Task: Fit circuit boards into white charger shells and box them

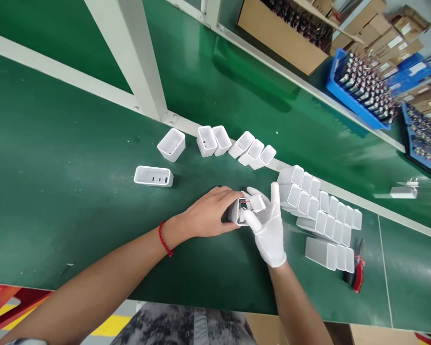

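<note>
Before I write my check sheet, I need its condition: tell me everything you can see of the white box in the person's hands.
The white box looks like smooth plastic, with rounded corners. It lies tilted above the green table, its open end toward the right hand. Inside show part of a green board and a red wire. The bare left hand grips its sides; the gloved right hand is at the opening. Its far end is hidden.
</note>
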`<control>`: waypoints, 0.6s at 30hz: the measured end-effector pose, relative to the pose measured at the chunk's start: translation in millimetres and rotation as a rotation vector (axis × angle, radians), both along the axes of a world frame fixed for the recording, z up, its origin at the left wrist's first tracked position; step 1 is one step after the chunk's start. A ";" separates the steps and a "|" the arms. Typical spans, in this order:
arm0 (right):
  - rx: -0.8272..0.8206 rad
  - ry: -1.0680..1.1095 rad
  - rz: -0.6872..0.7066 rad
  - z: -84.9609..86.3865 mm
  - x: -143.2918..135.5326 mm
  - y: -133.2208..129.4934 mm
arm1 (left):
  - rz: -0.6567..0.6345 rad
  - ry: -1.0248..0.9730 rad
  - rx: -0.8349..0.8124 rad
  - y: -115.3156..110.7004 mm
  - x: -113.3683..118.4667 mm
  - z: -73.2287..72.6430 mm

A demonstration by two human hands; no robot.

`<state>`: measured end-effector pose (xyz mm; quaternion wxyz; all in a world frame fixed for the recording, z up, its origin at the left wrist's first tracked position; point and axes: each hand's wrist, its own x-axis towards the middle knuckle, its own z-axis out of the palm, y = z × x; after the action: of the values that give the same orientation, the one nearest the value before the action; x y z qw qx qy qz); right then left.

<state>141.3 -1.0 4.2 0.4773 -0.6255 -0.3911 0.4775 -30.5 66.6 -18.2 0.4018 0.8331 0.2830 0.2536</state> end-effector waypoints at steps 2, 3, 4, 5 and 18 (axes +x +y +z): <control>0.027 -0.101 -0.003 7.4 3.5 0.8 | 0.005 -0.002 -0.020 -0.6 -0.9 2.5; 0.052 -0.178 0.013 12.0 5.0 1.5 | 0.011 -0.023 -0.044 -1.2 -1.3 3.7; 0.091 -0.267 0.051 17.1 6.6 2.6 | 0.020 -0.063 -0.074 -2.0 -1.4 4.9; 0.141 -0.358 0.113 22.3 8.3 3.9 | 0.033 -0.119 -0.100 -2.8 -1.4 6.0; 0.096 -0.406 0.177 15.8 15.2 -4.3 | 0.175 -0.365 -0.201 -1.2 2.6 -2.0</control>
<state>156.5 -5.3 20.0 0.3743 -0.6484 -0.5549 0.3627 -28.0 65.3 -20.2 0.5038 0.7016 0.3006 0.4043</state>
